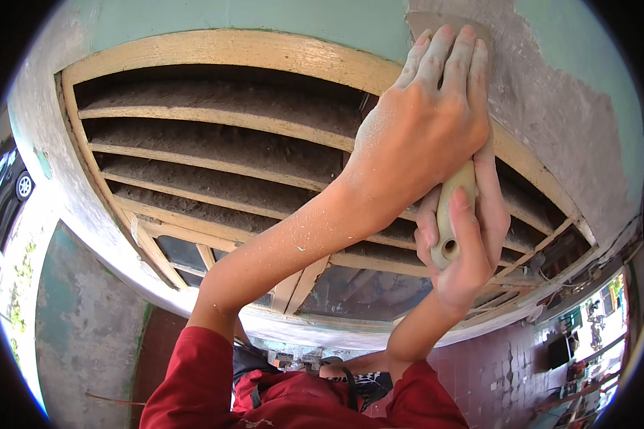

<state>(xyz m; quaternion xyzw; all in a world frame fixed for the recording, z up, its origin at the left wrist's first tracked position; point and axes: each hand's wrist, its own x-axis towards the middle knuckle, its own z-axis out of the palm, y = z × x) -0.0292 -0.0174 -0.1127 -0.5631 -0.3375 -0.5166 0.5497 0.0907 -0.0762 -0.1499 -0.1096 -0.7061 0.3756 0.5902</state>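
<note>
My left hand (pixel 429 121) reaches up with its dusty, outstretched fingers lying flat on the blade (pixel 431 21) of a scraper, against the wall just above a wooden vent frame. Beneath it, my right hand (pixel 476 236) is wrapped round the scraper's pale handle (pixel 447 214), which has a hole at its end. The wall around the blade has mint green paint (pixel 572 32) and a rough grey patch (pixel 537 86). My left hand hides part of the blade and the upper handle.
A wooden louvred vent (pixel 215 114) with dusty slats fills the middle, with glass panes (pixel 358 293) below it. A dark car (pixel 7 186) shows at the far left beside a weathered wall (pixel 86 307). At lower right are tiled floor (pixel 486 365) and assorted objects (pixel 562 350).
</note>
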